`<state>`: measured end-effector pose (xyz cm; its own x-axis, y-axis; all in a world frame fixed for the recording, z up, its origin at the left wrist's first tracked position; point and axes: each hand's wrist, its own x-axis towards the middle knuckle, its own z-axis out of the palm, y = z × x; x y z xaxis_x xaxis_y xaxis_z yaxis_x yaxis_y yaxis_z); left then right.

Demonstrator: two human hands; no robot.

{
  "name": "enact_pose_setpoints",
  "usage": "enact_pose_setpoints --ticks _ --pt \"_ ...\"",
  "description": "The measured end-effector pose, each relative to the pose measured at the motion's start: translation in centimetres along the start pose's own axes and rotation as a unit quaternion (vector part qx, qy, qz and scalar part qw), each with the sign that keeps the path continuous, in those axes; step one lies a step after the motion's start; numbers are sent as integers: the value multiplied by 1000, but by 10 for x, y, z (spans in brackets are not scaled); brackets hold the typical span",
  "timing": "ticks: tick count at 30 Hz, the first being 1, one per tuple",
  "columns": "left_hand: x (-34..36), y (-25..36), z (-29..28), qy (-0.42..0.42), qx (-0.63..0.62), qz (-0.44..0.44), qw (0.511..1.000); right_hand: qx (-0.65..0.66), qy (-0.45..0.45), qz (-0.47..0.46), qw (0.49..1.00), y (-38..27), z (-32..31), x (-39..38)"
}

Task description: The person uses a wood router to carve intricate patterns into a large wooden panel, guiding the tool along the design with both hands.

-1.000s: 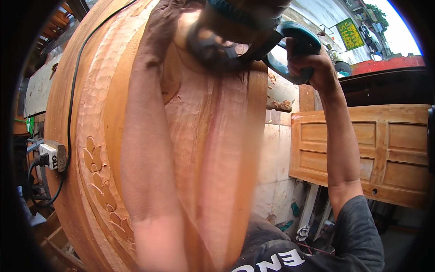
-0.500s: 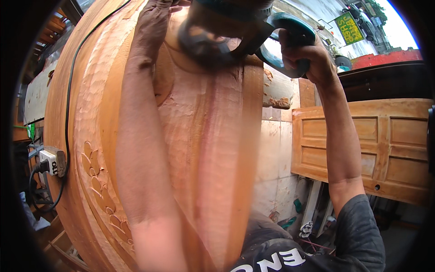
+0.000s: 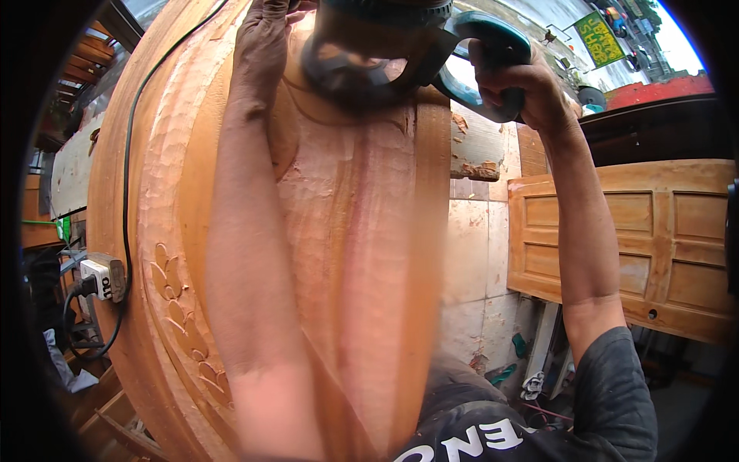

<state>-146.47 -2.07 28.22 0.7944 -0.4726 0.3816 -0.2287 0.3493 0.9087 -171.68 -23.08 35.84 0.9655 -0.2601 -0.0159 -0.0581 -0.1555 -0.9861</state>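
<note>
A teal-and-black power router stands on the carved wooden panel near the upper edge of the view. My right hand is closed round its looped teal handle. On the other side, my left hand is curled at the router's left, its fingers on a dark part there; the upper edge cuts off much of this grip. Through the router's clear base some wood shows, but the bit is hidden. Raised leaf carving runs down the panel's left part, beside my left forearm.
A black cord runs along the panel's left side, near a white power socket with a plug in it. To the right lie a wooden block and a panelled door. Tiled floor shows between. A green sign hangs at the upper right.
The view has shifted slightly, so the panel and the door sit a little further right. Both hands stay on the router, which keeps nearly the same place on the panel.
</note>
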Motion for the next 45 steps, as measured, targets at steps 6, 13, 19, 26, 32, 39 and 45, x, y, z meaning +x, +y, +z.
enact_pose_setpoints --ticks 6,13,19,26,32,39,45 --pt "1 0 3 -2 -9 -4 1000 -5 -2 2 1000 3 -7 2" --pt "12 -13 -2 -1 -13 21 1000 -31 10 10 999 3 -5 5" --pt "8 -7 -1 15 -2 -12 1000 5 -1 7 1000 5 -7 8" --pt "14 -10 -3 20 7 -13 1000 2 10 2 1000 5 -7 11" --pt "12 -27 -15 39 11 -39 998 -27 27 8 999 3 -4 12" --pt "10 -21 -11 24 -20 -22 999 -39 17 8 999 2 -6 15" --pt "9 -8 -4 5 -33 0 999 -33 27 -12 999 6 -3 18"
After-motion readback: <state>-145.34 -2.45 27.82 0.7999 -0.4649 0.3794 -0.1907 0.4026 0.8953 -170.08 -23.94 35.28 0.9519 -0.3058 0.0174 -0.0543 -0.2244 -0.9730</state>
